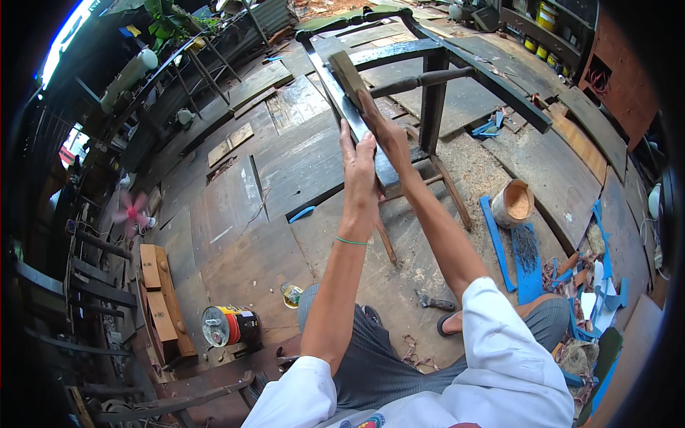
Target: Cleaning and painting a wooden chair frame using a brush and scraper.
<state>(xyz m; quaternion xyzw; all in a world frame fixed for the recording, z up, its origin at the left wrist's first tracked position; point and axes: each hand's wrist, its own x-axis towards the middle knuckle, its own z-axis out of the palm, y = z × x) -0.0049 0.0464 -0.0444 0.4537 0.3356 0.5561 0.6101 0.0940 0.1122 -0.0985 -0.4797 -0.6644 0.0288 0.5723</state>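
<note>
A dark-painted wooden chair frame (pixel 432 107) is tipped over in front of me, with a low wooden stool-like frame (pixel 451 191) beneath it. My left hand (pixel 359 160) is closed around the near rail (pixel 386 171) of the chair, its thumb along the glossy edge. Close beside it, my right hand (pixel 389 135) grips a flat brown wooden block (pixel 347 75) lying lengthwise along that rail. The fingertips of the right hand are partly hidden behind the block. Whether the block's underside carries anything is hidden.
Sawdust and a tub of tan powder (pixel 514 202) are at right, beside blue strips (pixel 529 265) and scraps. A hammer-like tool (pixel 434 300) lies near my foot. At left stand a paint can (pixel 230 326), wooden drawer fronts (pixel 161 299) and a pink fan (pixel 132 210). Loose boards cover the floor.
</note>
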